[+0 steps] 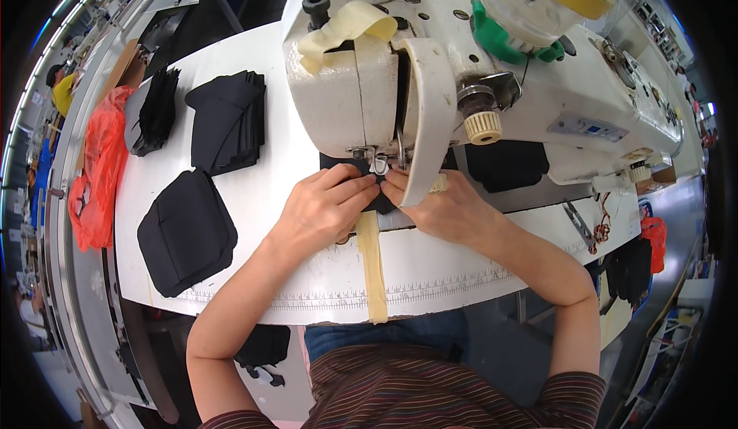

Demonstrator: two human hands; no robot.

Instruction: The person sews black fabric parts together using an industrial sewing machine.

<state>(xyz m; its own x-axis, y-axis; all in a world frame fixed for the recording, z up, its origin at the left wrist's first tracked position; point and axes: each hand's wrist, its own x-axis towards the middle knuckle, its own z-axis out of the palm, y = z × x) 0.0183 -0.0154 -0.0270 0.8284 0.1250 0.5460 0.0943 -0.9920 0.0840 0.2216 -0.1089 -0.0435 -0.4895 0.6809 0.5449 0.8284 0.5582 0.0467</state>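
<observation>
A small black fabric piece lies under the presser foot of a white sewing machine. My left hand grips its left side, fingers bent and close to the foot. From the right, my right hand pinches the same fabric, its fingertips almost meeting the left ones. The machine's curved white guard partly hides the right fingers. More black fabric lies on the machine bed behind my right hand. A strip of yellowish tape runs from below the fabric to the table's front edge.
Stacked black fabric pieces, a second bundle and a nearer stack sit at left on the white table. An orange-red plastic bag hangs beyond them. Thread snips lie at right.
</observation>
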